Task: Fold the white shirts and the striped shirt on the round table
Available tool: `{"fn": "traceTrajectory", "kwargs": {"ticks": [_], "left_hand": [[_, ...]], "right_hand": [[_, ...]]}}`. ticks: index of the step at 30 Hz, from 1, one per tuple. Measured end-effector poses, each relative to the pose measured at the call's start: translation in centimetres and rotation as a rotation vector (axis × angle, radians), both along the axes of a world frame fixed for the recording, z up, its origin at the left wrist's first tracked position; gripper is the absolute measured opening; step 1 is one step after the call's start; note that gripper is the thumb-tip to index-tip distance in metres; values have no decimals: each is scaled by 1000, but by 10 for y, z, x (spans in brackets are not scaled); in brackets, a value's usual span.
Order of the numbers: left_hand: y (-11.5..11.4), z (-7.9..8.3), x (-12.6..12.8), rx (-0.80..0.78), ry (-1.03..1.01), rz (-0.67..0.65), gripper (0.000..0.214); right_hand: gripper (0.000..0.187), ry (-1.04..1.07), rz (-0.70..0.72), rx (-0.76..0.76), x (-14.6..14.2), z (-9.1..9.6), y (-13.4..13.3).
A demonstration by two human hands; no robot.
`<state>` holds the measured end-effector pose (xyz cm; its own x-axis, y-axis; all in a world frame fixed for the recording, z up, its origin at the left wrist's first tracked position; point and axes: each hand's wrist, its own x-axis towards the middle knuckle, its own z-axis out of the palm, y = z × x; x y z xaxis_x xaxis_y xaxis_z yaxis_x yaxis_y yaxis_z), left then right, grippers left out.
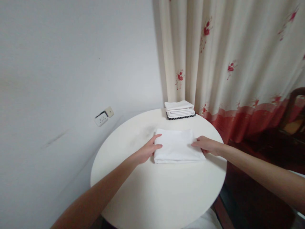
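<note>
A folded white cloth (177,146) lies on the round white table (152,194), its front fold toward me. My left hand (149,149) grips the cloth's left edge, with thumb and a finger on top and the other fingers hidden at the side. At the opposite edge, my right hand (206,145) pinches the cloth with its thumb on top; the fingers below are partly hidden. Behind it, near the table's far edge, sits a stack of folded white cloths (179,109) with a black, white-dotted piece (182,117) at the bottom.
A white wall with a socket (101,120) and a small switch box (109,111) borders the table's left side. A cream and red flowered curtain (214,63) hangs behind and to the right. Dark wooden furniture (289,108) stands at the far right.
</note>
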<state>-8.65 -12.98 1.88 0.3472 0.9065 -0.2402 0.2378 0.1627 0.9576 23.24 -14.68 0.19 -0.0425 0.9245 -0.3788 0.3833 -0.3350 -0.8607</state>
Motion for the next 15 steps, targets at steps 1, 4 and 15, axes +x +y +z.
{"fn": "traceTrajectory", "kwargs": {"ticks": [1, 4, 15], "left_hand": [[-1, -3, 2, 5, -25, 1, 75], [-1, -12, 6, 13, -43, 43, 75], [-21, -3, 4, 404, 110, 41, 70]], "right_hand": [[14, -68, -5, 25, 0, -2, 1], [14, -203, -18, 98, -1, -5, 4], [32, 145, -181, 5, -18, 21, 2]]}}
